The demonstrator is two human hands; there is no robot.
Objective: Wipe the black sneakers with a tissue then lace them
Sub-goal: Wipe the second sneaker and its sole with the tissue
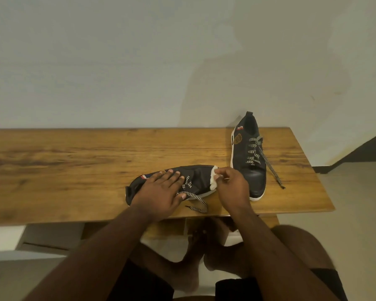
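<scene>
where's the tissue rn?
Head view, centre-right: the tissue is pinched in the right hand against the toe of the near sneaker, which the left hand steadies.

Table [74, 170]: we sit before it; a wall [139, 51] stands behind it.
Near sneaker [195, 177]: on the table's front edge, lying on its side, toe to the right, heel to the left.
Far sneaker [249, 157]: on the table, right of and behind the near 1, upright, toe toward us, heel at the back edge.
Left hand [161, 192]: rests on the near sneaker's heel end.
Right hand [230, 181]: between the 2 sneakers, at the near one's toe.
Tissue [214, 178]: against that toe, under our right fingers.
Lace [271, 168]: trails right of the far sneaker onto the table.
</scene>
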